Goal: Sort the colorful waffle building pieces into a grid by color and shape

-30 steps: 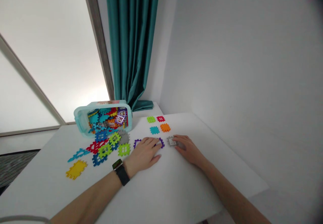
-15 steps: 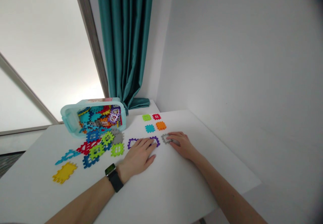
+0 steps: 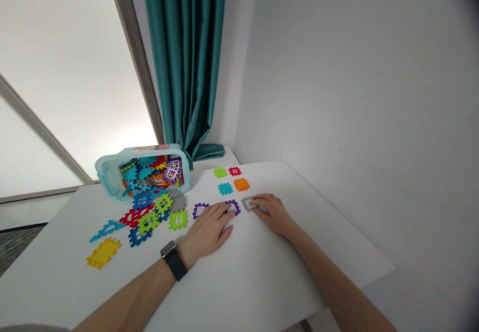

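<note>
On the white table (image 3: 239,282), a teal bin (image 3: 107,172) lies tipped on its side at far left, full of plastic blocks, with loose blocks (image 3: 149,220) spilled near it. Four small blocks (image 3: 225,188) sit further back. Left hand (image 3: 207,232) lies flat, fingertips (image 3: 224,211) on a purple block (image 3: 236,204). Right hand (image 3: 271,216) rests on a gray block (image 3: 245,203) just beside it. Hands apart; can't tell if either grips.
</note>
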Demonstrator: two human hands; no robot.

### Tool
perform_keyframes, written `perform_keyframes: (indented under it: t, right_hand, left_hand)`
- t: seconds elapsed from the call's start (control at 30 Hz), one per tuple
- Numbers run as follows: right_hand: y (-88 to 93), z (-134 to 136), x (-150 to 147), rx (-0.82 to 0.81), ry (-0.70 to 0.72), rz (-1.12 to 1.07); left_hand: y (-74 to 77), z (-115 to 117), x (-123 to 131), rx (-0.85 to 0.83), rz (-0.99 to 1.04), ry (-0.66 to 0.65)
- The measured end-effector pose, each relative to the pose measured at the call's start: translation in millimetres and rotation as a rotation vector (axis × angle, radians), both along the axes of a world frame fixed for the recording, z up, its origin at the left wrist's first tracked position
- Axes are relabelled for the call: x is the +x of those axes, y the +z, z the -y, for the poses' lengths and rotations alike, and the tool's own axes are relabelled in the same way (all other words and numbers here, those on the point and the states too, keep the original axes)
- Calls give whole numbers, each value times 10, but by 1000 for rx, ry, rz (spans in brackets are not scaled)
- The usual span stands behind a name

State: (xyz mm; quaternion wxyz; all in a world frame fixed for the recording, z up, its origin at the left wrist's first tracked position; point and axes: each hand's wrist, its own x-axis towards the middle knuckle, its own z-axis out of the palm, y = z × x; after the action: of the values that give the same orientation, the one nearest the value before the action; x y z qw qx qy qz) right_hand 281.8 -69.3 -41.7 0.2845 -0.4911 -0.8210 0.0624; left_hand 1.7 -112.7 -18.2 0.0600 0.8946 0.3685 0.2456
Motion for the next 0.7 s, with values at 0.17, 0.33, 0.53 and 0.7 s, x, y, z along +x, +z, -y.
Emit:
perform_keyframes:
  t: [0.17, 0.33, 0.53, 0.7]
  right_hand:
    - [8, 4, -4, 2, 1, 4]
    - [16, 10, -13, -15, -10, 23]
    - [14, 5, -5, -20, -3, 34]
    - [20, 6, -5, -28, -5, 35]
  left_hand:
    - [-1, -3, 0, -4, 4, -4]
    - [-1, -2, 0, 2, -16, -2]
    - [4, 0, -1, -14, -25, 2]
    - [19, 3, 5, -24, -34, 9]
